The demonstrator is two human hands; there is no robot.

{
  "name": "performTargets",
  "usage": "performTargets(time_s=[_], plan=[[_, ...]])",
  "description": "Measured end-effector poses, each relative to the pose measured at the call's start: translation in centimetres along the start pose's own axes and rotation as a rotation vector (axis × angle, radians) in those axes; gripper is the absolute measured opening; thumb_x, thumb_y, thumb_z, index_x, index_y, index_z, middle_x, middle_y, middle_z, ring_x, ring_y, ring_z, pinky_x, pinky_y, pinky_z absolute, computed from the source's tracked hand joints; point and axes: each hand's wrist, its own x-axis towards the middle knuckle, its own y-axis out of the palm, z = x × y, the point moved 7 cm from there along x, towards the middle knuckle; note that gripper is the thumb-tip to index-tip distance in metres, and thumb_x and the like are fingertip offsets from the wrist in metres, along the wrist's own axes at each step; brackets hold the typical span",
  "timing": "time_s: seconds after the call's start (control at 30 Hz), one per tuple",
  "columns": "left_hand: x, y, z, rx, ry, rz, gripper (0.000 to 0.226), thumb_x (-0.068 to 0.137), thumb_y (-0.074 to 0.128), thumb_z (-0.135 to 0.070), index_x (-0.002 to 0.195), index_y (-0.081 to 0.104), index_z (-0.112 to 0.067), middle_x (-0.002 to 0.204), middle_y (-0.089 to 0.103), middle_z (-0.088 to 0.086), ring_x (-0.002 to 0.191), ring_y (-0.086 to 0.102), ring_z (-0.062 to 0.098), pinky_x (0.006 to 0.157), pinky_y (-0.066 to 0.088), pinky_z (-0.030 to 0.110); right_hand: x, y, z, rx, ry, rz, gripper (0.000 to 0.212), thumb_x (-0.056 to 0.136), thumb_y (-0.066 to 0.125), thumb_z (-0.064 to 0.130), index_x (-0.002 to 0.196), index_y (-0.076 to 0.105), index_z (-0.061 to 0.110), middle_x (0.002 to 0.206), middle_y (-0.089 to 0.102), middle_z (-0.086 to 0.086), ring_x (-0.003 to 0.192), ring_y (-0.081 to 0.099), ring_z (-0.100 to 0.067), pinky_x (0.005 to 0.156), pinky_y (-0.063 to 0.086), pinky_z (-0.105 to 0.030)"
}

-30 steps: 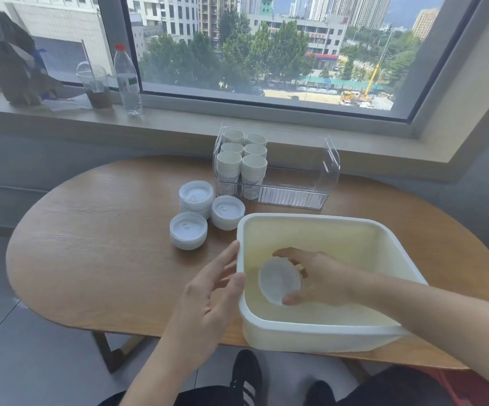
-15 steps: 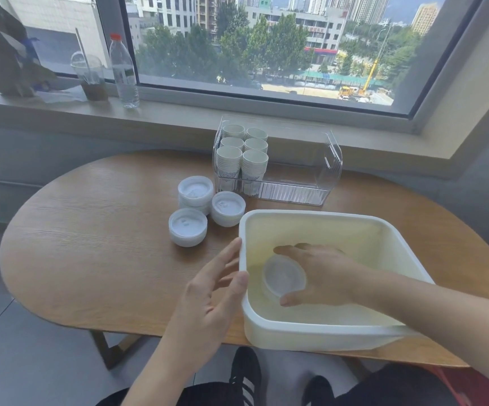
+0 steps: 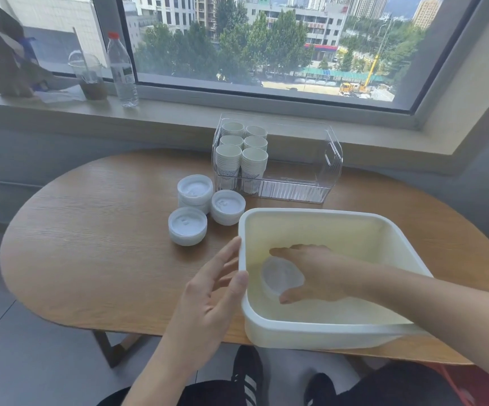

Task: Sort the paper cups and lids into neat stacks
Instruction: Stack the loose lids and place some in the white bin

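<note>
Nearly done: six white paper cup stacks [image 3: 241,155] in the clear rack, three white plastic lid stacks [image 3: 205,209] left of centre. Your right hand [image 3: 319,276] curls round the last translucent lid [image 3: 279,276] in the cream tub [image 3: 325,332]; left hand [image 3: 211,300] open beside its rim.

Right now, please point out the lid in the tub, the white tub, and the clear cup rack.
lid [image 3: 278,276]: head view, its flat top.
white tub [image 3: 310,213]: head view, far rim.
clear cup rack [image 3: 329,159]: head view, right side wall.
</note>
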Motion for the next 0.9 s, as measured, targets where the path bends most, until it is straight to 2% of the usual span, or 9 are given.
performTargets(time_s=[0.2,0.4,0.47,0.57,0.63,0.73,0.8,0.9], plan=[[0.0,0.0,0.0,-0.014,-0.011,-0.009,0.055,0.098,0.059,-0.053,0.152,0.05,-0.044,0.135,0.07,-0.017,0.128,0.063,0.004,0.099,0.05,0.016,1.1,0.1,2.0,0.0,-0.051,-0.058,0.102,0.078,0.07,0.076,0.161,0.024,0.038,0.144,0.053,0.001,0.129,0.052,-0.028,0.106,0.042,-0.037],[0.0,0.2,0.0,-0.041,-0.016,-0.005,0.053,0.101,0.059,-0.05,0.152,0.049,-0.043,0.135,0.07,-0.013,0.128,0.065,0.008,0.098,0.053,0.02,0.3,-1.1,2.6,-0.187,-0.057,-0.139,0.099,0.079,0.058,0.086,0.159,0.023,0.04,0.133,0.058,0.002,0.118,0.06,-0.028,0.094,0.05,-0.041],[0.0,0.2,-0.1,-0.038,-0.017,-0.008,0.051,0.101,0.058,-0.051,0.151,0.049,-0.047,0.136,0.069,-0.015,0.128,0.064,0.008,0.099,0.053,0.02,-0.7,-3.0,2.9,-0.201,-0.079,-0.262,0.089,0.081,0.052,0.086,0.155,0.03,0.042,0.137,0.057,0.007,0.119,0.061,-0.023,0.094,0.05,-0.04],[0.0,0.5,-0.1,-0.04,-0.027,-0.03,0.048,0.103,0.056,-0.048,0.15,0.049,-0.049,0.135,0.069,-0.016,0.126,0.065,0.007,0.098,0.053,0.019,-2.8,-7.0,3.2,-0.053,-0.164,-0.605,0.069,0.089,0.046,0.08,0.142,0.053,0.037,0.137,0.058,0.011,0.121,0.059,-0.018,0.097,0.049,-0.037],[0.1,1.1,-0.1,-0.027,-0.022,-0.054,0.046,0.105,0.054,-0.045,0.151,0.049,-0.047,0.136,0.068,-0.017,0.126,0.065,0.007,0.1,0.054,0.023,-3.4,-8.2,3.0,0.036,-0.154,-0.708,0.074,0.088,0.043,0.081,0.143,0.056,0.033,0.141,0.055,0.009,0.129,0.05,-0.017,0.109,0.041,-0.036],[0.3,2.2,-0.1,-0.009,-0.009,-0.121,0.051,0.103,0.05,-0.05,0.152,0.048,-0.04,0.136,0.067,-0.02,0.125,0.064,0.003,0.098,0.053,0.02,-2.4,-7.3,2.9,0.098,-0.033,-0.554,0.1,0.077,0.031,0.093,0.156,0.04,0.033,0.159,0.039,0.009,0.148,0.031,-0.016,0.126,0.019,-0.04],[0.5,2.8,-0.2,0.005,-0.007,-0.162,0.053,0.101,0.047,-0.051,0.152,0.049,-0.038,0.136,0.065,-0.027,0.125,0.062,-0.002,0.095,0.049,0.012,-1.9,-6.8,2.8,0.147,0.001,-0.516,0.11,0.071,0.024,0.097,0.16,0.034,0.033,0.163,0.033,0.009,0.153,0.024,-0.015,0.129,0.01,-0.042],[0.9,3.1,-0.1,0.039,-0.011,-0.192,0.051,0.103,0.046,-0.044,0.153,0.048,-0.038,0.138,0.059,-0.037,0.132,0.054,-0.009,0.099,0.042,0.007,-1.4,-7.3,2.6,0.206,0.016,-0.529,0.113,0.069,0.026,0.1,0.159,0.036,0.032,0.162,0.035,0.009,0.153,0.024,-0.014,0.129,0.006,-0.043]])
